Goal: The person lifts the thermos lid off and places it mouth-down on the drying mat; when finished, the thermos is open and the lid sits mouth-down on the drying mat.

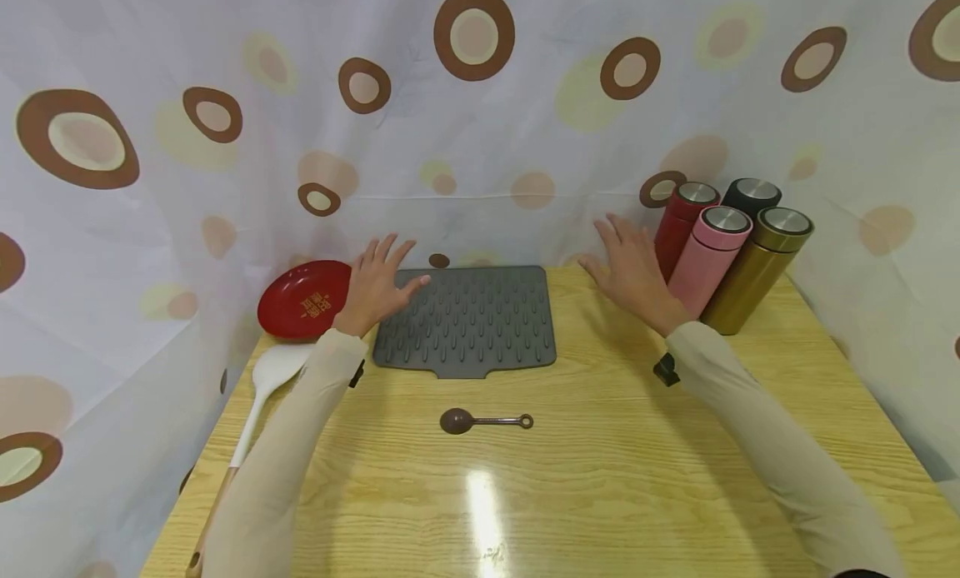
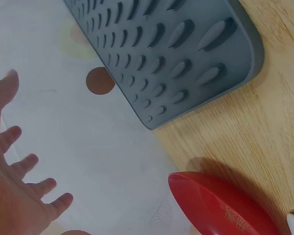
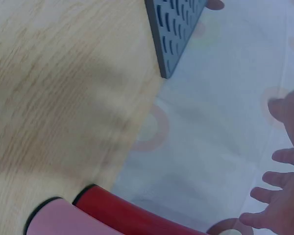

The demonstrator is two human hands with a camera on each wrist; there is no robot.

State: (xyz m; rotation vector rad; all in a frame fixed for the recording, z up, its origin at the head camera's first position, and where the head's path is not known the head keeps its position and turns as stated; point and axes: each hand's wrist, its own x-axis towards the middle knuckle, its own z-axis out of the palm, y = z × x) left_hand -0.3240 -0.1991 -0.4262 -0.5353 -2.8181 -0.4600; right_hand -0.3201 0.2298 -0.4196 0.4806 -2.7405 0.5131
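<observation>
My left hand (image 1: 377,288) hovers with spread fingers between a red plate (image 1: 303,307) and a grey ridged drying mat (image 1: 465,320), holding nothing. In the left wrist view its fingers (image 2: 24,166) are apart and bare. My right hand (image 1: 633,270) is raised beside several thermos bottles, fingers spread, also holding nothing. The nearest bottles are a red one (image 1: 675,228) and a pink one (image 1: 708,261). A small brown spoon (image 1: 487,421) lies on the wooden table (image 1: 600,495) in front of the mat, apart from both hands.
A gold thermos (image 1: 757,270) and a black thermos (image 1: 752,196) stand with the others at the back right. Along the left edge lies a white ladle (image 1: 258,395) with a wooden handle, partly hidden by my left sleeve. A patterned curtain (image 1: 480,145) hangs behind the table.
</observation>
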